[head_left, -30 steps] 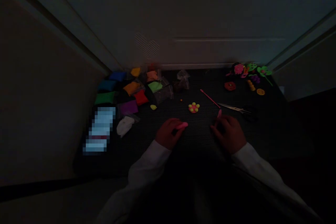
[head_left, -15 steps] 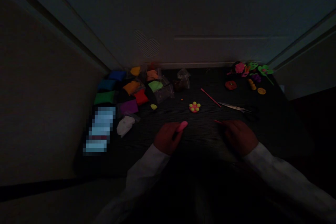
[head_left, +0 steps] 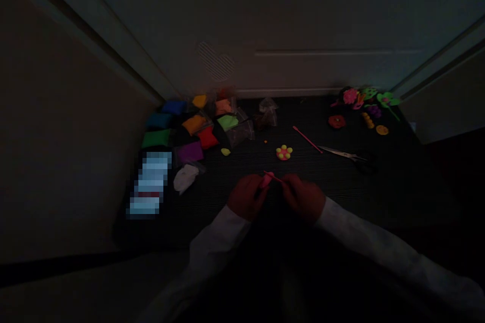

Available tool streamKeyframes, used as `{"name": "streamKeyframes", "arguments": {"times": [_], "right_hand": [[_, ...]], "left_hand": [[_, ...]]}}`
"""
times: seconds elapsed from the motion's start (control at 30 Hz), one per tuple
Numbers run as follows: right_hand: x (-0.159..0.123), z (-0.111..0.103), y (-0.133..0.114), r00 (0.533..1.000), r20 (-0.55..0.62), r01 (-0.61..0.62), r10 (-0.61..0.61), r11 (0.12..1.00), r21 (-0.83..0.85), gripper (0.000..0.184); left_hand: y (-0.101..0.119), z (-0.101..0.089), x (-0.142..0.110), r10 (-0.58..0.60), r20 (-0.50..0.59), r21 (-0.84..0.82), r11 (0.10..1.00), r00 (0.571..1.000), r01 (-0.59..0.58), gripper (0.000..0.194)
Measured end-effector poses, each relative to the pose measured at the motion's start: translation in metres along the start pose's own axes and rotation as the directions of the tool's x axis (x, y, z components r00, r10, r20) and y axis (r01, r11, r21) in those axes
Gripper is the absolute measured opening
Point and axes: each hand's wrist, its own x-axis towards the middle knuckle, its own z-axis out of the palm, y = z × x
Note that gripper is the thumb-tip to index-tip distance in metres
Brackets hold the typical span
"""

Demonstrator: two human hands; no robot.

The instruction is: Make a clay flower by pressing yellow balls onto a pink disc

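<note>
In the dim head view my left hand [head_left: 248, 197] is closed on a small piece of pink modelling clay [head_left: 266, 180], which pokes out past the fingertips. My right hand [head_left: 304, 198] pinches a thin pink modelling tool [head_left: 273, 176]. Its tip lies over or against the pink clay; actual contact is hard to make out in this light. Just beyond both hands, a pink clay flower with yellow balls [head_left: 284, 153] rests on the dark table [head_left: 227, 217]. A second pink stick tool [head_left: 307, 140] lies behind it to the right.
Bags of coloured clay [head_left: 190, 152] crowd the left, near a glowing, blurred phone [head_left: 150, 184] and a white clay bag [head_left: 185, 177]. Scissors [head_left: 343, 154] lie on the right. Finished clay pieces [head_left: 350, 96] gather at the back right, by a pale panel wall [head_left: 303, 73].
My right hand has moved left, bringing its thin tool to the pink clay. My left hand keeps its hold and stays nearly in place. The whole view has shifted slightly.
</note>
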Motion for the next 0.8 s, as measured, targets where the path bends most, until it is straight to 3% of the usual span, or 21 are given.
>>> {"name": "streamKeyframes", "arguments": {"times": [0.2,0.8], "right_hand": [[0.001,0.016,0.0,1.0,-0.001,0.024,-0.024,0.997,-0.073,0.03],[0.004,0.014,-0.009,0.992,0.124,0.009,0.022,0.969,-0.245,0.027]], "left_hand": [[0.0,0.001,0.0,-0.002,-0.006,-0.003,1.0,1.0,0.002,0.016],[0.002,0.0,0.003,0.006,0.003,0.008,1.0,1.0,-0.006,0.014]]}}
